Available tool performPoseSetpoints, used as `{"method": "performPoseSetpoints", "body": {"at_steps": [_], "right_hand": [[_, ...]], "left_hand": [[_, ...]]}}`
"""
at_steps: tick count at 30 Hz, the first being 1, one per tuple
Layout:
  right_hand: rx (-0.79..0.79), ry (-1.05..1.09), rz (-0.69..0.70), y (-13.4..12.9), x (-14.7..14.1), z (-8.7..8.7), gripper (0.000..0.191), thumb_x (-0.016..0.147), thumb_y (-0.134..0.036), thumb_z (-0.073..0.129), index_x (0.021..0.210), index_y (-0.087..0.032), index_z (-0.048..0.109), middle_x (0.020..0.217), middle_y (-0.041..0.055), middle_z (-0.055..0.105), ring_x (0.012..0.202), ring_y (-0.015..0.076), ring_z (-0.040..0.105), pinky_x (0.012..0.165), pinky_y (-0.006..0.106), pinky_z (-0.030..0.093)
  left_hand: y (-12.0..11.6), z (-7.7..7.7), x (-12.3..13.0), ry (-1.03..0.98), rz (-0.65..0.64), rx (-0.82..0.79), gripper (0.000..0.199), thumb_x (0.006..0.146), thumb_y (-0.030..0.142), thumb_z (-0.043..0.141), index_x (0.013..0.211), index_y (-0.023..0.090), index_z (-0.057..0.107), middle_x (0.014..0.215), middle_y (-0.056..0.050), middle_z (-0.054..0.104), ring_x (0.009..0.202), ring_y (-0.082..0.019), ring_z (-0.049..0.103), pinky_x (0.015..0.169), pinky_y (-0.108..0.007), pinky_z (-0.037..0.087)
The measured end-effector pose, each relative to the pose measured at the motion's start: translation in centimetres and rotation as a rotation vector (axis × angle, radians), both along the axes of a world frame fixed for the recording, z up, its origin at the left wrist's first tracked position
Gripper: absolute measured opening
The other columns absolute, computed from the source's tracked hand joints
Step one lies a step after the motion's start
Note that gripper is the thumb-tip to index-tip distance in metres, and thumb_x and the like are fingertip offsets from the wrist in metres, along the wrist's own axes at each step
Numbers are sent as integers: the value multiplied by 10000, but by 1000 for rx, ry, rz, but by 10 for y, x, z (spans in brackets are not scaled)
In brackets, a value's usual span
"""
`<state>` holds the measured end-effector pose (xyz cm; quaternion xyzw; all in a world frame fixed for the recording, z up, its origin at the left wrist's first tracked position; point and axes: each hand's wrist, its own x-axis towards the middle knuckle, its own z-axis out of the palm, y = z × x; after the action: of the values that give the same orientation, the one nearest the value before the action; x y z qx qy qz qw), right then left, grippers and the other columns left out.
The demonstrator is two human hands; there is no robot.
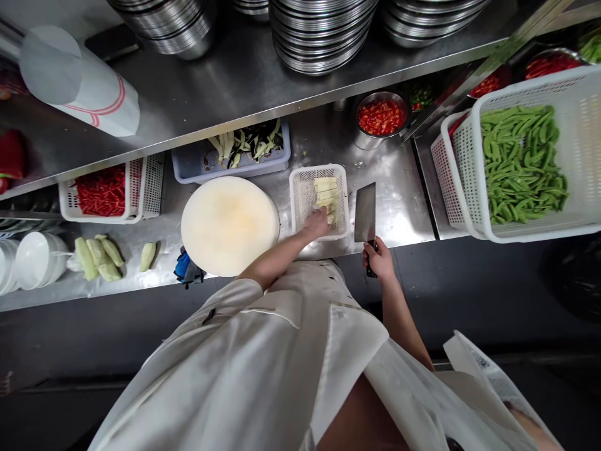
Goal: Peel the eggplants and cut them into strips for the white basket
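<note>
My left hand (317, 223) reaches into a small white perforated basket (299, 194), its fingers closed at the pale cut vegetable strips (326, 193) lying there. Whether it grips any strip is too small to make out. To the right of the basket, my right hand (379, 258) is wrapped round the dark handle of a cleaver (365, 213), whose wide blade points away from me over the counter. A round white cutting board (230, 225) with a yellowish stain at its middle lies left of the basket. Several peeled pale vegetables (98, 257) rest on the counter at the far left.
Behind the board stands a bluish tray (188, 164) of dark peelings. A metal pot (369, 140) holds chopped red peppers. Large white baskets (586, 144) with green pods stand right; red peppers (101, 191) fill a basket left. A steel shelf (235, 94) overhangs the counter.
</note>
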<state>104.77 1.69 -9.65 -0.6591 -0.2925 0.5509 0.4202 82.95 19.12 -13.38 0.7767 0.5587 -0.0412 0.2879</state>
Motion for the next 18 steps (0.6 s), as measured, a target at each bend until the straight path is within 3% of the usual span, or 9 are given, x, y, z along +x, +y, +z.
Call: {"method": "performPoseSetpoints", "body": {"at_steps": [5,9,11,14,18], "right_hand": [[-10,-27,77,0,7,-3,333,930,-569,677,986,-287,508,652,-78,536,466,137,514,417,255,454],[-15,-46,100,-2,12,-12,321,929,-568,673,1001,-287,536,643,-71,547,455,147,513,404,264,449],[-13,-53,107,-1,12,-16,314,930,-565,672,992,-289,535,643,-68,545,449,150,512,400,270,449],[-6,-65,121,1,9,-18,297,946,-558,654,965,-293,521,648,-61,547,451,159,524,401,277,448],[17,-113,152,1,7,-17,296,967,-563,637,938,-296,514,645,-49,568,454,168,536,419,288,447]], "left_hand": [[5,-2,-7,27,-123,-63,761,939,348,744,1579,89,425,1242,-228,706,1058,-357,720,898,-419,581],[14,2,-10,33,-152,56,545,949,250,690,1464,107,580,1460,-242,571,1307,-376,595,1059,-448,543],[15,3,-3,62,-134,112,531,916,219,720,1429,127,616,1490,-231,531,1383,-390,525,1094,-462,527],[11,2,7,91,-98,119,540,895,201,740,1420,162,622,1436,-205,556,1340,-372,554,1065,-456,544],[3,6,4,-45,-147,69,422,932,183,686,1351,165,635,1404,-176,589,1277,-308,616,1093,-407,541]]}}
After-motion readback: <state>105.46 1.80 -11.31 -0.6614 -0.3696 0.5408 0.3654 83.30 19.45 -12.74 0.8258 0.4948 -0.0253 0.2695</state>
